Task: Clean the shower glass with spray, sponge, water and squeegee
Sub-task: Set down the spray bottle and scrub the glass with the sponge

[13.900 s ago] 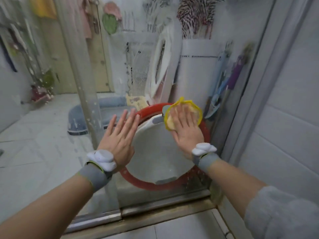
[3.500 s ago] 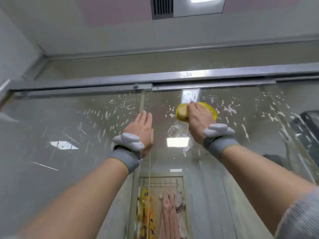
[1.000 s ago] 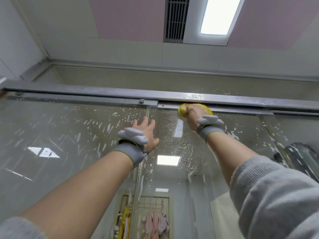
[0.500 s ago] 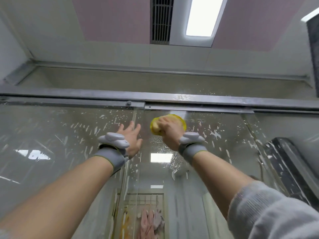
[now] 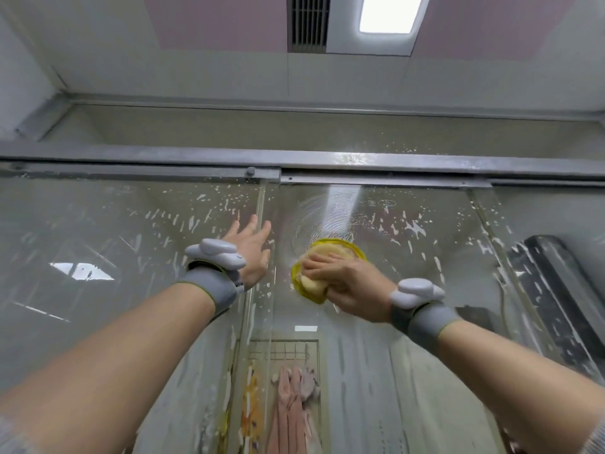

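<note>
The shower glass (image 5: 409, 290) filled the middle and lower frame, its upper area spotted with white foam flecks and marked by a circular wipe smear just under the top rail (image 5: 327, 158), which crossed the upper-middle frame. At centre the vertical edge of a glass panel (image 5: 260, 257) ran down from the rail. The ceiling light (image 5: 386, 14) sat at upper right of centre, beside a vent (image 5: 306, 22).

The right hand (image 5: 347, 286) was at centre-right, fingers curled round the yellow sponge (image 5: 322, 267) and pressing it against the glass. Compared with half a second earlier, hand and sponge lay lower, further from the rail, and the wrist had swung toward the right of the frame; one second earlier the sponge was touching the rail. The smear above the sponge was wider than before.

The left hand (image 5: 250, 253) was left of centre, fingers straight and spread, palm flat on the glass beside the panel edge, holding nothing. Its placement matched the earlier frames.

Each wrist carried a grey band with a white device (image 5: 216, 257). Hanging cloths (image 5: 294, 404) showed through the glass at lower centre.
</note>
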`<state>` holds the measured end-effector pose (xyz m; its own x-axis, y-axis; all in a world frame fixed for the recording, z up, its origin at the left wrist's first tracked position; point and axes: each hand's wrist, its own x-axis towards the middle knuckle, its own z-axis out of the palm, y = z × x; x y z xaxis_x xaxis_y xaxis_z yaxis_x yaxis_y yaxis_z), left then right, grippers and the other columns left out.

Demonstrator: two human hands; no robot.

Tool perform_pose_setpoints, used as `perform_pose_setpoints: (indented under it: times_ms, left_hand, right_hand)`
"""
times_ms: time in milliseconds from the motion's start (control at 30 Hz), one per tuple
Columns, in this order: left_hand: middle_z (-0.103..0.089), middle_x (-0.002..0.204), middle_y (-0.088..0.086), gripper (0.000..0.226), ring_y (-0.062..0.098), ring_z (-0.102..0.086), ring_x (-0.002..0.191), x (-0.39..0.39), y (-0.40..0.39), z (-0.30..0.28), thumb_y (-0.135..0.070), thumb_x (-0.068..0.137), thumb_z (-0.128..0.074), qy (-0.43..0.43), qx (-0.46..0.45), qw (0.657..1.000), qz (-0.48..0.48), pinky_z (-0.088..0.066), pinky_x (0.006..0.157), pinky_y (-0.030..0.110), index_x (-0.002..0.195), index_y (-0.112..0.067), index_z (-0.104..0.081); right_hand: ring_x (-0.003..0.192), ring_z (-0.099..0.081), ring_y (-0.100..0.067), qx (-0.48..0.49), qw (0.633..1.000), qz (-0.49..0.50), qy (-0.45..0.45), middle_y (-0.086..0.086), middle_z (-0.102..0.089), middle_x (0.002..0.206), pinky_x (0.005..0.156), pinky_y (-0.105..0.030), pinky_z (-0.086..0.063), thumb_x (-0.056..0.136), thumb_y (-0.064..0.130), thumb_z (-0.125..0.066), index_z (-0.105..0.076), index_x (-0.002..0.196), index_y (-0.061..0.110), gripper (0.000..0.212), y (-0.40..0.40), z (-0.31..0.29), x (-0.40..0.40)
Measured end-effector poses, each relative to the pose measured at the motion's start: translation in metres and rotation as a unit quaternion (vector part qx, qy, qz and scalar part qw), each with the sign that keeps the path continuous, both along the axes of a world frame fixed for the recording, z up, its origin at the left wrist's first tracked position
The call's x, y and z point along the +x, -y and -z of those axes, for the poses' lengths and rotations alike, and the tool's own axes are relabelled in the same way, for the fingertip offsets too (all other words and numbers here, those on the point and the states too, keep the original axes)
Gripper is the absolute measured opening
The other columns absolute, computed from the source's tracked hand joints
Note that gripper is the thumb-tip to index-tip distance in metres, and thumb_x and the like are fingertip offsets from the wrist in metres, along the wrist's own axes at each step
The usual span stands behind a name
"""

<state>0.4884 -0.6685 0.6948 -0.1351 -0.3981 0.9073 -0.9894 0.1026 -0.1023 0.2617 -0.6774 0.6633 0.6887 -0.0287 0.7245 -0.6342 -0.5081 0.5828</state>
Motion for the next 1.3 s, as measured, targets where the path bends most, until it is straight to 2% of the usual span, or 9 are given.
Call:
perform_pose_setpoints:
  times_ms: [133, 333, 400, 500, 667, 867, 1067, 1233, 1300]
  left_hand:
    - [0.002, 0.163, -0.002, 0.06, 0.033, -0.004, 0.148, -0.005, -0.001, 0.01, -0.036, 0.101, -0.031, -0.01, -0.029, 1.0, 0.003, -0.022, 0.115, 0.054, 0.154, -0.028, -0.003]
    - [0.002, 0.163, 0.0, 0.06, 0.029, -0.003, 0.149, -0.009, 0.0, 0.039, -0.036, 0.101, -0.03, -0.009, -0.027, 0.999, 0.029, -0.019, 0.117, 0.052, 0.154, -0.027, -0.004]
    - [0.004, 0.163, 0.001, 0.06, 0.027, -0.003, 0.149, -0.009, -0.005, 0.053, -0.034, 0.102, -0.03, 0.001, -0.01, 0.999, 0.034, -0.018, 0.118, 0.05, 0.155, -0.023, -0.003]
    - [0.004, 0.163, 0.003, 0.058, 0.025, -0.004, 0.149, -0.011, -0.012, 0.067, -0.031, 0.104, -0.029, 0.01, 0.0, 0.999, 0.045, -0.017, 0.117, 0.044, 0.155, -0.02, -0.005]
    - [0.002, 0.163, 0.003, 0.056, 0.024, -0.003, 0.15, -0.01, -0.019, 0.081, -0.031, 0.105, -0.027, 0.012, 0.026, 0.998, 0.052, -0.016, 0.12, 0.041, 0.155, -0.018, -0.006]
    - [0.001, 0.162, 0.007, 0.057, 0.03, -0.004, 0.149, -0.014, -0.025, 0.089, -0.031, 0.104, -0.028, 0.016, 0.043, 0.998, 0.04, -0.014, 0.118, 0.042, 0.154, -0.014, -0.007]
    - [0.001, 0.162, 0.007, 0.059, 0.027, 0.0, 0.149, -0.019, -0.025, 0.134, -0.03, 0.105, -0.028, 0.01, 0.038, 0.996, 0.074, -0.005, 0.119, 0.033, 0.154, -0.009, -0.004]
    - [0.009, 0.161, 0.01, 0.06, 0.022, 0.007, 0.149, -0.008, -0.036, 0.167, -0.03, 0.105, -0.025, -0.006, 0.065, 0.996, 0.064, 0.004, 0.118, 0.027, 0.153, -0.005, 0.001]
    - [0.009, 0.161, 0.011, 0.06, 0.023, 0.007, 0.149, -0.005, -0.035, 0.176, -0.03, 0.105, -0.024, -0.01, 0.065, 0.996, 0.06, 0.003, 0.119, 0.029, 0.153, -0.005, 0.002]
  right_hand:
    - [0.119, -0.05, -0.031, -0.025, 0.982, 0.062, 0.179, -0.001, -0.055, 0.132, 0.102, -0.034, -0.034, 0.079, 0.016, -0.044, -0.064, 0.115, 0.014, 0.041, -0.001, -0.039, 0.021]
    - [0.131, -0.042, -0.009, 0.019, 1.0, 0.005, 0.006, -0.001, -0.057, 0.136, 0.111, -0.026, -0.026, 0.077, 0.011, -0.051, -0.067, 0.117, 0.012, 0.043, -0.008, 0.043, 0.013]
    - [0.125, -0.051, -0.023, 0.006, 0.996, 0.041, 0.079, -0.003, -0.059, 0.132, 0.104, -0.04, -0.04, 0.083, 0.013, -0.055, -0.069, 0.113, 0.013, 0.033, -0.011, 0.023, -0.006]
    - [0.126, -0.048, -0.028, -0.011, 0.977, 0.089, 0.195, -0.007, -0.056, 0.134, 0.107, -0.037, -0.031, 0.086, 0.017, -0.045, -0.064, 0.117, 0.012, 0.037, -0.003, 0.019, 0.018]
    - [0.136, -0.038, -0.016, 0.054, 0.998, 0.004, 0.013, -0.002, -0.05, 0.142, 0.115, -0.032, -0.025, 0.084, 0.021, -0.039, -0.057, 0.132, 0.012, 0.051, -0.005, 0.127, 0.009]
    - [0.137, -0.039, -0.027, 0.03, 0.978, 0.033, 0.204, -0.011, -0.048, 0.143, 0.113, -0.03, -0.023, 0.079, 0.022, -0.042, -0.056, 0.131, 0.008, 0.056, -0.005, 0.075, 0.02]
    - [0.14, -0.032, -0.019, 0.076, 0.996, 0.011, -0.036, -0.006, -0.041, 0.148, 0.117, -0.028, -0.02, 0.085, 0.028, -0.04, -0.049, 0.138, 0.008, 0.057, -0.008, 0.172, -0.006]
    - [0.14, -0.032, -0.028, 0.068, 0.984, 0.021, 0.166, -0.012, -0.04, 0.148, 0.115, -0.042, -0.027, 0.082, 0.018, -0.043, -0.049, 0.137, 0.006, 0.057, -0.002, 0.144, 0.017]
    - [0.139, -0.035, -0.028, 0.085, 0.991, 0.002, 0.108, -0.011, -0.043, 0.146, 0.115, -0.04, -0.027, 0.084, 0.018, -0.044, -0.051, 0.137, 0.005, 0.055, 0.002, 0.188, 0.04]
